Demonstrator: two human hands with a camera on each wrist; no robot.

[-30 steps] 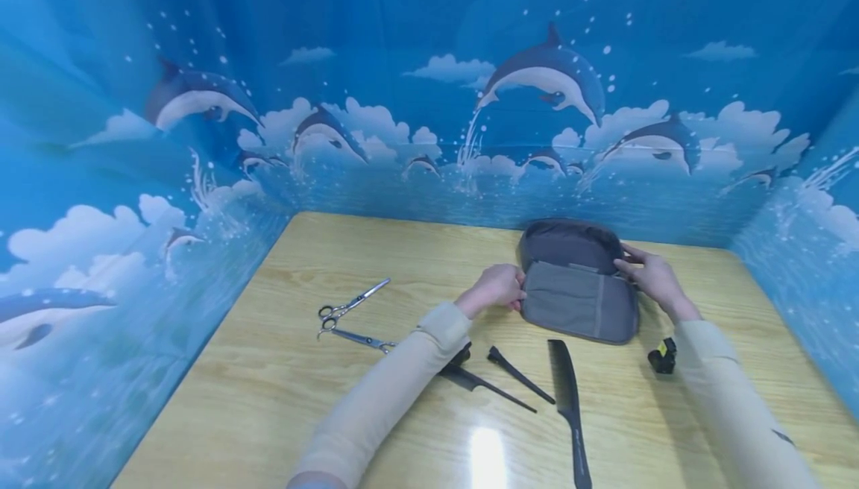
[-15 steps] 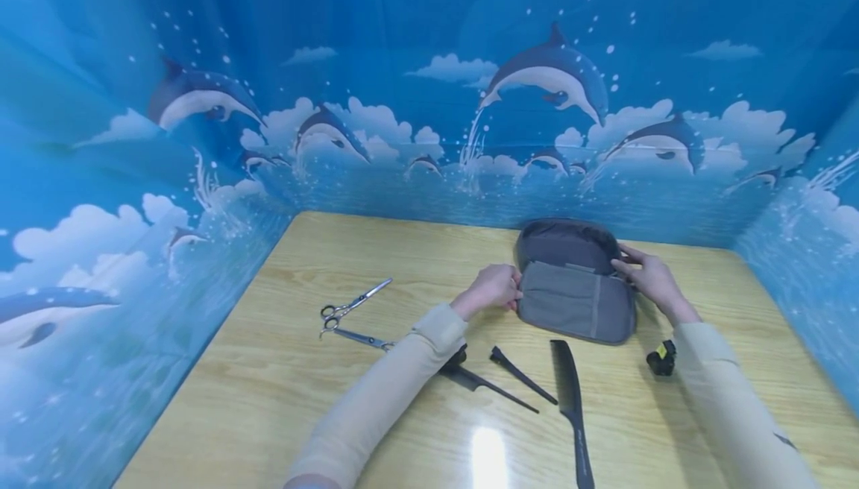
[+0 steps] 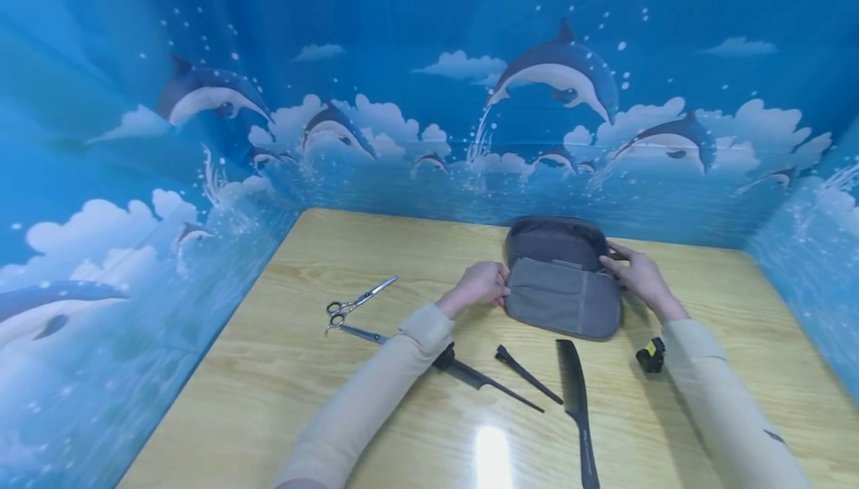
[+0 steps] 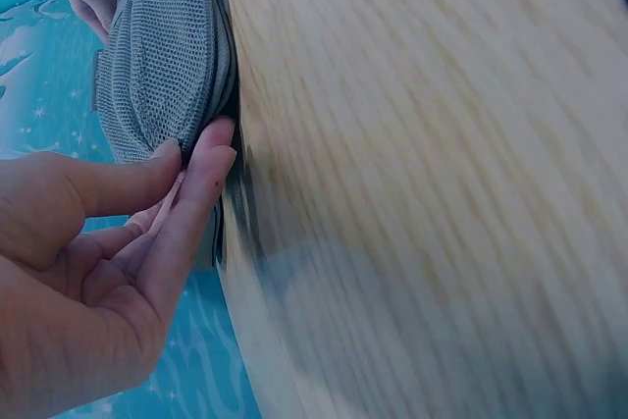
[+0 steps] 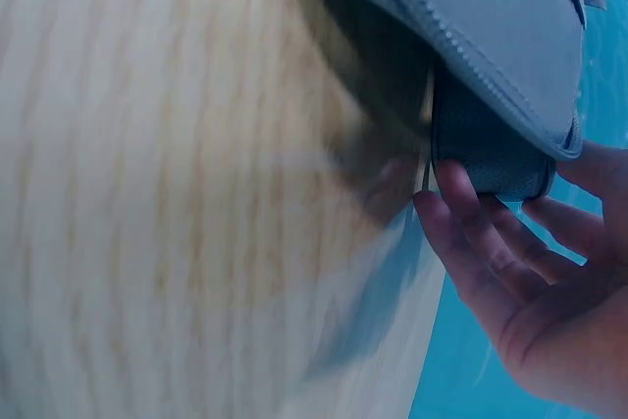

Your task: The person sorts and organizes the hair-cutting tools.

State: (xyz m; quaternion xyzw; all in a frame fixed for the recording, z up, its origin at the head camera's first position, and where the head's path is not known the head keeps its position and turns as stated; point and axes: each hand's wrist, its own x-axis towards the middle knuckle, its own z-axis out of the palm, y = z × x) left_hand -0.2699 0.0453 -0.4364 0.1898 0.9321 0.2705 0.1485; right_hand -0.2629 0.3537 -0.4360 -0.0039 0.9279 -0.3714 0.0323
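Note:
A grey zip case (image 3: 546, 295) lies unfolded on the table, its lid (image 3: 557, 239) leaning up at the back. At its left edge my left hand (image 3: 478, 284) pinches the rim between thumb and fingers. In the left wrist view the case's mesh side (image 4: 157, 46) bulges above those fingers. My right hand (image 3: 640, 276) holds the right end near the fold, fingers against the dark side and thumb at the zipped corner (image 5: 564, 139). Part of that thumb is hidden in the right wrist view.
In front lie a wide black comb (image 3: 573, 385), a black hair clip (image 3: 526, 373) and a tail comb (image 3: 473, 377) partly under my left sleeve. Scissors (image 3: 356, 304) and a second pair (image 3: 362, 334) lie left. A small black item (image 3: 651, 355) with yellow sits by my right forearm.
The case has slid a little to the left across the table, with both hands moving along on it. The combs, clip and scissors stay put while the head view shifts slightly.

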